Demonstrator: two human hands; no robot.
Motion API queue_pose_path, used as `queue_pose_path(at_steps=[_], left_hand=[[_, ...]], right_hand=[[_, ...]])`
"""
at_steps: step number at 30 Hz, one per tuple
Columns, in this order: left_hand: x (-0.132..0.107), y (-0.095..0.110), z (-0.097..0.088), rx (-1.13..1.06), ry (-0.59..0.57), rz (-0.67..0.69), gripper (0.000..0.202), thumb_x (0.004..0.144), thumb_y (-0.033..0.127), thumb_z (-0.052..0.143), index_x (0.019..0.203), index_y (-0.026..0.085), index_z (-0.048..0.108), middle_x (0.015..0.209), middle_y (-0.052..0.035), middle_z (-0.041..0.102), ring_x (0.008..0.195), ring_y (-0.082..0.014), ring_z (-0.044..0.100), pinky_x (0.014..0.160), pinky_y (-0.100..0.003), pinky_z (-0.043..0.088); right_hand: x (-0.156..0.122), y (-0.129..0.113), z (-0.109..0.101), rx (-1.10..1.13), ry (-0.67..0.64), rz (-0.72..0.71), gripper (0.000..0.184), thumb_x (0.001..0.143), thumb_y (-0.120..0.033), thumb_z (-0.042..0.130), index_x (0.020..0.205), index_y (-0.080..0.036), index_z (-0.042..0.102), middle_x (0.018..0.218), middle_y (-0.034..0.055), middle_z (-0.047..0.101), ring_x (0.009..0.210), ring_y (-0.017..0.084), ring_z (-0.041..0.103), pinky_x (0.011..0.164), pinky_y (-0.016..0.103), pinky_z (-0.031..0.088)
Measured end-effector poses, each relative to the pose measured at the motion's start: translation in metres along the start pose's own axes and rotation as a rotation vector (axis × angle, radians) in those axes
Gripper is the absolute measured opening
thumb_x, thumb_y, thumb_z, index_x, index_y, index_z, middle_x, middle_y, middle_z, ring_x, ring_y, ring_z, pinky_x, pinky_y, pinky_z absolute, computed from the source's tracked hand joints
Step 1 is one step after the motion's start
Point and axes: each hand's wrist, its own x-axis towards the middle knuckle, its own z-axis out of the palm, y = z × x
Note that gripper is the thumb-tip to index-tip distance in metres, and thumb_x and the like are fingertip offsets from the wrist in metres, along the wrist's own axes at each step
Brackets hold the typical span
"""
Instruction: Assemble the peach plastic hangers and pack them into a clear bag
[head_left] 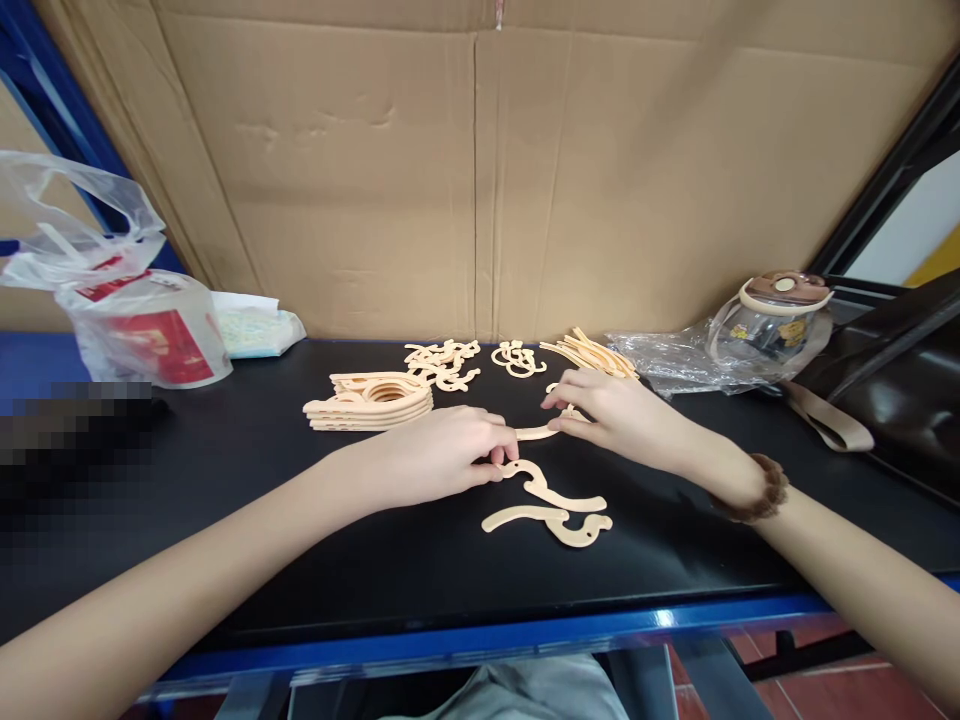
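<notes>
1. Across mid-frame: black flat worktop (360,590).
2. At centre: left hand (454,450) and right hand (611,412), curled, touching flat, curved, beige plastic-looking pieces (534,433); grip unclear.
3. Just below: joined pieces (568,499), probably light, stiff, slick; pinch broad arms (517,516).

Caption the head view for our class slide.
Two bare hands touching curved, cream-coloured flat pieces on a black tabletop.

I record an apparent workshop: blue-edged black table (337,570), creased brown cardboard backing (322,170), flat curved beige parts (360,411) batched in piles.
</notes>
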Motion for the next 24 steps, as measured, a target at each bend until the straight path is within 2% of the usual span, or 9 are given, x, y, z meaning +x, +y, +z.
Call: queue_pose_path(at_steps=[4, 10, 13, 16, 18, 20, 24], left_hand=[[0.000, -0.002, -0.013, -0.201, 0.043, -0.060, 0.015, 0.088, 0.031, 0.056, 0.089, 0.021, 0.067, 0.083, 0.0011, 0.064, 0.074, -0.0127, 0.058, 0.065, -0.022, 0.041], [0.004, -0.008, -0.031, -0.455, 0.365, -0.145, 0.031, 0.092, 0.041, 0.047, 0.075, 0.017, 0.059, 0.073, 0.0018, 0.060, 0.069, -0.0112, 0.056, 0.065, -0.022, 0.043], [0.006, -0.010, -0.028, -0.656, 0.445, -0.193, 0.033, 0.093, 0.043, 0.046, 0.079, 0.016, 0.058, 0.079, -0.0011, 0.065, 0.075, -0.0130, 0.062, 0.071, -0.024, 0.048], [0.007, -0.010, -0.022, -0.878, 0.414, -0.235, 0.036, 0.093, 0.048, 0.046, 0.087, 0.015, 0.058, 0.091, -0.0057, 0.068, 0.080, -0.0168, 0.067, 0.078, -0.032, 0.053], [0.007, -0.010, -0.019, -0.971, 0.370, -0.269, 0.037, 0.091, 0.052, 0.048, 0.085, 0.016, 0.054, 0.083, -0.0041, 0.067, 0.075, -0.0176, 0.068, 0.077, -0.035, 0.054], [0.006, -0.009, -0.017, -0.988, 0.330, -0.298, 0.037, 0.090, 0.053, 0.050, 0.081, 0.017, 0.049, 0.072, 0.0014, 0.060, 0.066, -0.0150, 0.066, 0.073, -0.033, 0.054], [0.003, -0.011, -0.018, -0.881, 0.187, -0.373, 0.034, 0.087, 0.053, 0.054, 0.083, 0.019, 0.048, 0.070, 0.0059, 0.049, 0.053, -0.0090, 0.058, 0.063, -0.028, 0.051]], right_hand=[[0.002, -0.007, 0.011, 0.081, -0.005, -0.118, 0.032, 0.095, -0.037, 0.048, 0.116, -0.018, 0.063, 0.109, 0.0087, 0.061, 0.099, 0.021, 0.058, 0.083, 0.035, 0.048], [0.003, -0.003, 0.021, 0.169, -0.014, -0.118, 0.032, 0.094, -0.038, 0.049, 0.115, -0.020, 0.065, 0.109, 0.0081, 0.060, 0.101, 0.022, 0.056, 0.088, 0.039, 0.048], [0.005, -0.001, 0.024, 0.195, -0.027, -0.111, 0.026, 0.094, -0.035, 0.051, 0.107, -0.020, 0.068, 0.108, 0.0075, 0.061, 0.101, 0.022, 0.056, 0.088, 0.038, 0.047], [0.006, -0.002, 0.026, 0.203, -0.036, -0.114, 0.023, 0.094, -0.031, 0.050, 0.101, -0.020, 0.069, 0.105, 0.0071, 0.062, 0.098, 0.021, 0.057, 0.087, 0.037, 0.046], [0.007, -0.003, 0.026, 0.196, -0.023, -0.120, 0.022, 0.094, -0.029, 0.051, 0.097, -0.019, 0.069, 0.102, 0.0070, 0.063, 0.096, 0.020, 0.058, 0.086, 0.036, 0.046], [0.008, -0.004, 0.026, 0.192, -0.015, -0.119, 0.021, 0.094, -0.028, 0.051, 0.095, -0.018, 0.069, 0.101, 0.0067, 0.064, 0.094, 0.020, 0.058, 0.086, 0.036, 0.045], [0.008, -0.004, 0.026, 0.210, -0.034, -0.103, 0.021, 0.095, -0.029, 0.049, 0.095, -0.019, 0.068, 0.097, 0.0052, 0.065, 0.092, 0.019, 0.057, 0.085, 0.035, 0.044]])
